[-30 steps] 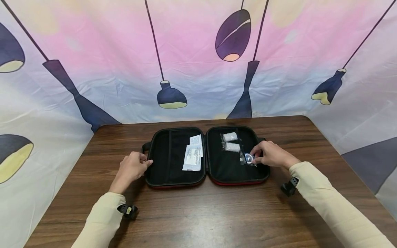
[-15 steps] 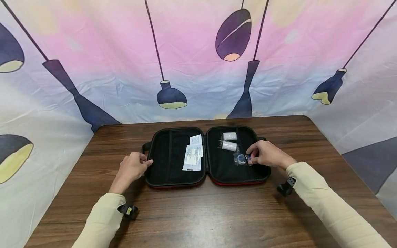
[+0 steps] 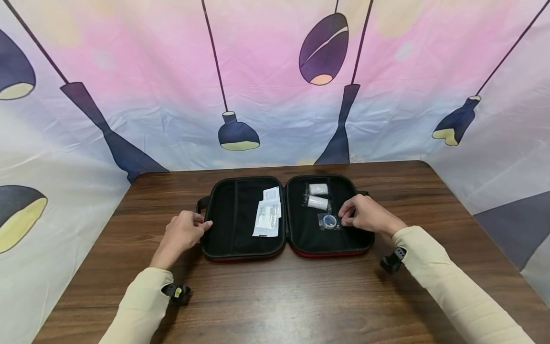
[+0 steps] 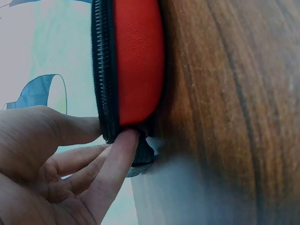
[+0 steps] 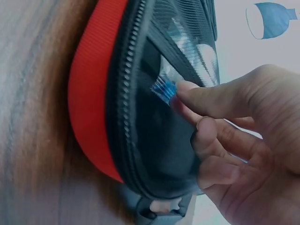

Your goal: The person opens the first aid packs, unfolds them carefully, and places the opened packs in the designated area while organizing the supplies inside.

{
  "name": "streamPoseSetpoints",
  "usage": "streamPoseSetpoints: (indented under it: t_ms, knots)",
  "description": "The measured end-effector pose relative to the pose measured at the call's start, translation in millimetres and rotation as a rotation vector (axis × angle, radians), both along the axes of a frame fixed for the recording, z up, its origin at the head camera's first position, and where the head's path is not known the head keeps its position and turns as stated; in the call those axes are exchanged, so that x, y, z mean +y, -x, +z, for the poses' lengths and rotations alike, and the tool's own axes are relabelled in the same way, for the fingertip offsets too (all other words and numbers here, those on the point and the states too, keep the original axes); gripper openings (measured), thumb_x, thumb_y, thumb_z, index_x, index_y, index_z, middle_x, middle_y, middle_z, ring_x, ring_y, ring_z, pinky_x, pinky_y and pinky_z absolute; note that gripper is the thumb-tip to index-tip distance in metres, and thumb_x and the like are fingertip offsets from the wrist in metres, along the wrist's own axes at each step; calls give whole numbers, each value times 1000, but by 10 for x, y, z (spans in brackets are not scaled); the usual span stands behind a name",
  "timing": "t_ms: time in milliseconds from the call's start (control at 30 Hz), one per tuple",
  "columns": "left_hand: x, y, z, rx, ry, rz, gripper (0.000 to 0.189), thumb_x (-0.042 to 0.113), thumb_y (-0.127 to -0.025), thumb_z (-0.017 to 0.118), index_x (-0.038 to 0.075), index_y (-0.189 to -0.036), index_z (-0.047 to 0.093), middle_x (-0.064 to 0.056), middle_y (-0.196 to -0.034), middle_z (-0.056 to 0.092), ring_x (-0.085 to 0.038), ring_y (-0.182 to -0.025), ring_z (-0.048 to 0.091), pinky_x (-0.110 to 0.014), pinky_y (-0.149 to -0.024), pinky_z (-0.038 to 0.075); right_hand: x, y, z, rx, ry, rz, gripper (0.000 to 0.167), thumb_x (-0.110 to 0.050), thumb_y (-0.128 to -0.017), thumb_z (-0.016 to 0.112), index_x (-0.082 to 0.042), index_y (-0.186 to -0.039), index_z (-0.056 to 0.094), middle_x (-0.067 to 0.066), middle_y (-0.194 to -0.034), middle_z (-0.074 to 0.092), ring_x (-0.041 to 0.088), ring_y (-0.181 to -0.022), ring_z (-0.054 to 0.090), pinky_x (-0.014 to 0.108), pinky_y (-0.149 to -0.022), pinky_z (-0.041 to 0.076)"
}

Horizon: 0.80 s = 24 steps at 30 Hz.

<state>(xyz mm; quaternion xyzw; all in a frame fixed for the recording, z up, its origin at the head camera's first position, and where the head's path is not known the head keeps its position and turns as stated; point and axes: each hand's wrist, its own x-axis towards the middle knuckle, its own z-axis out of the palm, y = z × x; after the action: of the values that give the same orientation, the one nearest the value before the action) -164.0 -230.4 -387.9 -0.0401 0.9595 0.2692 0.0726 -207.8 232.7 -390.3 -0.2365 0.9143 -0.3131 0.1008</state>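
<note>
A black zip case (image 3: 219, 220) with a red outer shell (image 4: 140, 61) lies spread open on the table. My left hand (image 3: 180, 234) pinches its left rim beside the handle, thumb on the zip edge and a finger against the underside. Over the right half, my right hand (image 3: 367, 215) pinches the edge of a small clear packet (image 3: 329, 221) holding a ring-shaped roll; its blue-printed edge (image 5: 164, 89) shows between thumb and finger in the right wrist view. Two wrapped white rolls, an upper roll (image 3: 318, 189) and a lower roll (image 3: 317, 202), lie just behind it.
White paper packets (image 3: 267, 219) overlap in the left half of the case, near the hinge. Brown wood tabletop (image 3: 283, 296) extends around the case. A patterned cloth (image 3: 275, 95) hangs behind the table.
My right hand has moved slightly left with the ring-roll packet, bringing it below the white rolls. The lower white roll has shifted a little left and up. My left hand stays put.
</note>
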Motion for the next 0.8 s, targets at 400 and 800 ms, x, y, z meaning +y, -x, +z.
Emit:
streamPoseSetpoints:
  t_ms: [400,800]
  knots:
    - [118,26,186,161,116,-74,29,18,-100,65,-6,-115,71,-21,-102,72,-35,-88,68,-58,-84,48,200,-12,138,13,-18,-119,13,-7,-91,75,1,-101,75,1,-87,74,15,-76,67,34,-69,54]
    - [404,172,257,51,-125,-163,23,15,-100,66,-2,-114,73,-14,-96,74,-21,-78,72,-39,-74,60,352,0,121,20,-20,-216,10,-3,-92,68,1,-98,74,4,-85,73,17,-77,68,32,-64,50]
